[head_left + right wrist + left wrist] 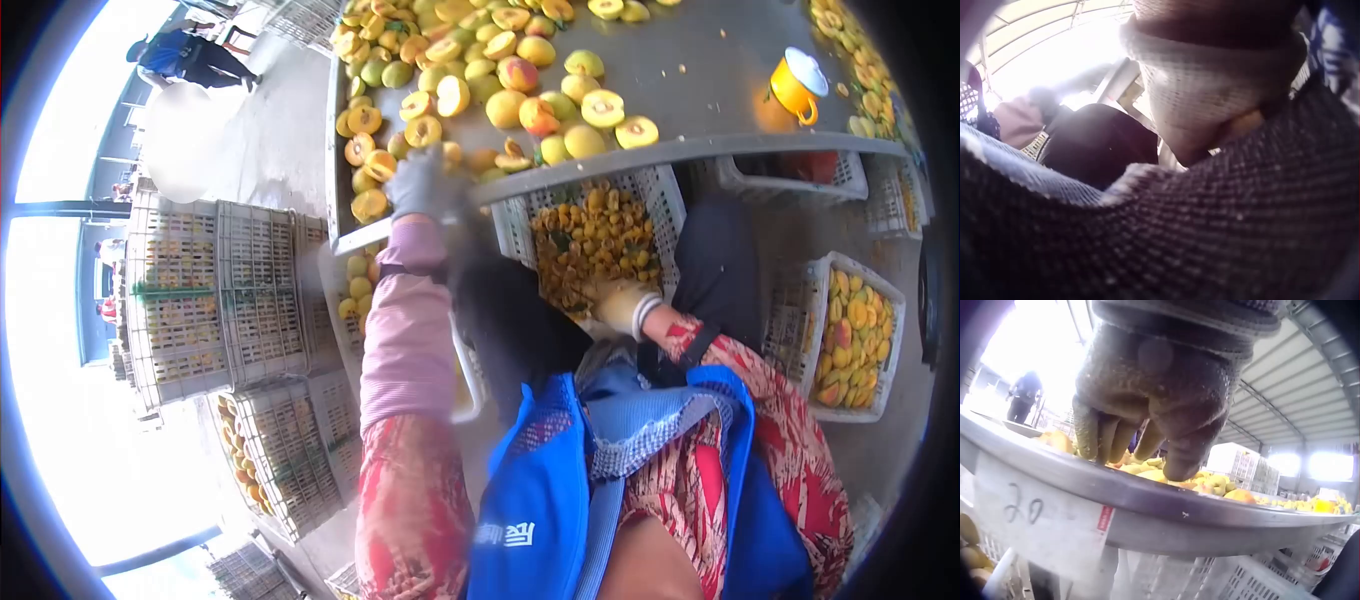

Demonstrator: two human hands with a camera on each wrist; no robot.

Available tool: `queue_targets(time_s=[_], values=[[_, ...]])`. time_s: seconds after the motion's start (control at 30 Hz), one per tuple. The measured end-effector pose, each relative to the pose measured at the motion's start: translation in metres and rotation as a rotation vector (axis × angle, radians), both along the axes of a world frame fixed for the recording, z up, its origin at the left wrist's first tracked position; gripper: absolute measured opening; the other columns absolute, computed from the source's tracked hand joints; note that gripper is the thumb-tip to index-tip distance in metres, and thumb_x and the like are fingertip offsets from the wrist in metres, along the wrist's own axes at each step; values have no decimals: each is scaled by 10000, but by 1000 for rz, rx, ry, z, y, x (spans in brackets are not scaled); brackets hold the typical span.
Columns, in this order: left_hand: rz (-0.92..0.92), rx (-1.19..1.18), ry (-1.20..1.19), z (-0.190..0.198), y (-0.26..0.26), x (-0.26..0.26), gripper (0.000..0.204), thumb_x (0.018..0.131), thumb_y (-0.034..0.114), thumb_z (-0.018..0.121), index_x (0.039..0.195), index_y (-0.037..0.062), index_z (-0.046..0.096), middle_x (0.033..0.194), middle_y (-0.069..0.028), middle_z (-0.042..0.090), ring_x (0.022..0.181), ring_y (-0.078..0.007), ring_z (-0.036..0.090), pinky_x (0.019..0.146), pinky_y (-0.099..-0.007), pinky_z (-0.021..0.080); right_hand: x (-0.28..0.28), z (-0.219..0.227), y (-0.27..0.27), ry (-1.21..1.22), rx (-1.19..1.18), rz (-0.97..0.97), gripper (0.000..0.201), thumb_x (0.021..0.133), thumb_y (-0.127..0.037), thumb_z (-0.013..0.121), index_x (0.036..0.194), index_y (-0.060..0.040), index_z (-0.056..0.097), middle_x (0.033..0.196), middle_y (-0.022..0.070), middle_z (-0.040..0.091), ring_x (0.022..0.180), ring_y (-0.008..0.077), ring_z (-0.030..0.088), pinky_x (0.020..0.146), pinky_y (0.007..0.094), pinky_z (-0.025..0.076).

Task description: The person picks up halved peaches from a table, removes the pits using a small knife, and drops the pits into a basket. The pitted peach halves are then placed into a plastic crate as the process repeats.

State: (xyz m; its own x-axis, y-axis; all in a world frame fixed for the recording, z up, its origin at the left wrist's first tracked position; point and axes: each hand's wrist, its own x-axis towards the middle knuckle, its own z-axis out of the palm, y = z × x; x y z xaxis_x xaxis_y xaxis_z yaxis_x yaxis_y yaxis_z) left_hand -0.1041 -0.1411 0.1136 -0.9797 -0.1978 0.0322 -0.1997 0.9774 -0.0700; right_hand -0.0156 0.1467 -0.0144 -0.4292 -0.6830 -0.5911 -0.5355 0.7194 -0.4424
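Note:
Over the near left edge of a metal table (700, 70), my left hand (425, 185) in a grey glove reaches among halved yellow fruit (453, 96). In the left wrist view the fingers of my left hand (1154, 403) point down, apart, at the fruit behind the rim; nothing shows gripped in them. My right hand (622, 305), in a pale glove, is low at the near end of a crate (672, 200) of small brown-yellow pieces (590, 240). Its fingers are hidden in the head view. An orange patch shows beside the right glove (1204, 87) in the right wrist view.
A yellow mug (793, 90) with a white lid stands on the table at right. Fruit-filled crates stand at the right (852, 345) and, stacked, at the left (175, 290). Another crate (470, 385) is beside my left leg. A person (190, 55) is at the far left.

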Motion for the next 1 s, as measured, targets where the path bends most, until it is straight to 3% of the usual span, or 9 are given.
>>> queue_targets(time_s=[0.17,0.23,0.37,0.5,0.6,0.67,0.77,0.9,1.0], values=[[16,-50,-225,4,1,-38,315,794,249,609,1098,165,601,1081,-126,616,960,-318,623,800,-428,500,-14,53,-9,-141,-38,-502,365,812,-206,514,1150,-73,545,1079,212,607,1051,401,571,894,477,447],[-4,36,-93,3,0,-26,323,779,200,622,1099,157,606,1099,-122,610,943,-326,622,797,-425,499,-19,54,-7,-122,-433,-640,313,848,-281,533,1072,-64,560,872,156,653,739,303,633,655,407,501],[-436,315,382,17,47,34,384,716,103,658,1097,133,623,1130,-92,605,918,-332,613,794,-430,497,-47,95,-8,-782,-966,-986,394,896,-431,553,1071,-78,555,770,42,625,446,106,505,394,224,391],[-733,448,312,16,100,82,393,676,38,656,1066,74,612,1207,-171,556,1047,-383,565,873,-426,483,-50,115,-11,-949,-1221,-1002,339,906,-383,574,1071,-86,574,814,32,629,528,77,537,408,196,390],[-411,1255,340,14,110,111,434,815,104,573,1241,32,525,1264,-160,522,1116,-295,542,951,-371,427,-31,107,-9,-1093,-1262,-1066,241,907,-263,600,1020,-50,600,877,34,631,615,68,569,470,191,435],[-60,1784,481,-7,128,116,490,975,344,412,1307,-15,446,1257,-123,518,1141,-225,502,978,-372,396,-20,110,-9,-922,-1271,-990,255,899,-248,605,1027,-27,592,866,31,632,727,129,608,639,261,500],[225,2574,328,-29,145,113,574,939,512,411,1162,-3,530,1100,-125,577,1047,-255,530,972,-379,394,-6,88,-38,-397,-1240,-914,360,854,-279,641,1035,20,555,887,86,649,810,232,638,763,331,497],[396,2530,405,-75,132,101,551,927,524,411,1052,13,576,1022,-133,597,954,-263,557,917,-392,427,-5,92,-34,-38,-604,-873,494,832,-421,583,1082,-2,503,1003,238,629,972,390,600,838,427,463],[298,2265,516,-102,125,104,503,957,453,397,1107,6,573,1012,-118,604,937,-245,569,869,-373,457,6,66,-28,49,-628,-878,474,831,-432,553,1088,-36,512,986,239,632,935,395,605,832,456,457]])
